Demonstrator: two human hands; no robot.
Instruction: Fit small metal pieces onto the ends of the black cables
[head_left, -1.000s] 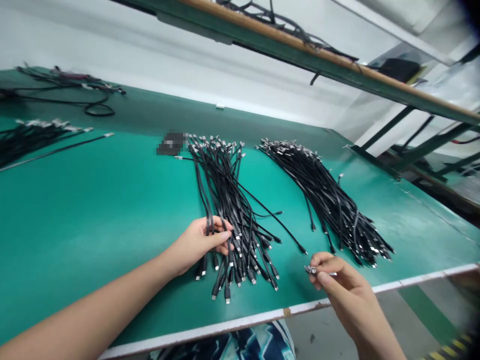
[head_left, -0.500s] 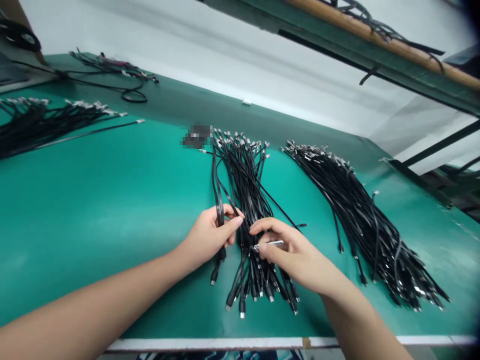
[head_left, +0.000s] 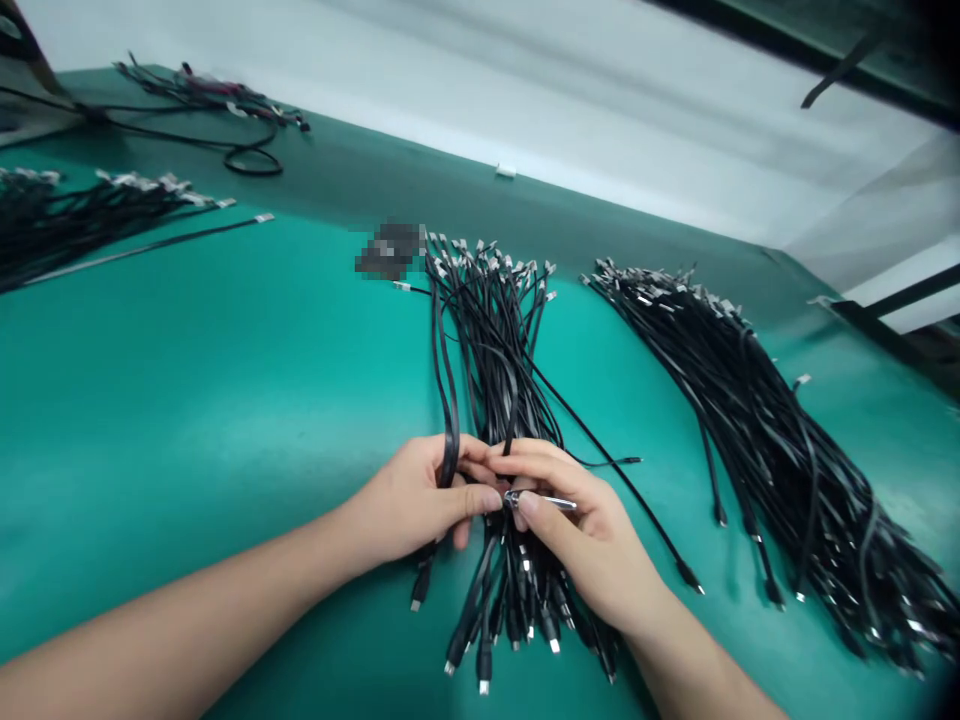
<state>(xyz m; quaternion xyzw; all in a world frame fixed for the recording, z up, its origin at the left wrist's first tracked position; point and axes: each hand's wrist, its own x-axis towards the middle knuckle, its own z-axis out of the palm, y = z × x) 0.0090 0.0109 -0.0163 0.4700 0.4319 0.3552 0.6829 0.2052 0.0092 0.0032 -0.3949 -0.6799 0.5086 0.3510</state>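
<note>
Black cables [head_left: 499, 400] at frame centre are pinched by the left hand [head_left: 420, 497]; a small metal piece [head_left: 540, 499] is pinched by the right hand [head_left: 581, 530].

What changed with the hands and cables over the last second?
The right hand, with a small metal piece in its grip, moved left from the table edge to the middle cable bundle and met the left hand. The left hand kept holding cables; the right pile stayed.

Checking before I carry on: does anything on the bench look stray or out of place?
One loose black cable trails diagonally out of the middle bundle of black cables across the green bench mat; a single cable also lies apart far left.
</note>
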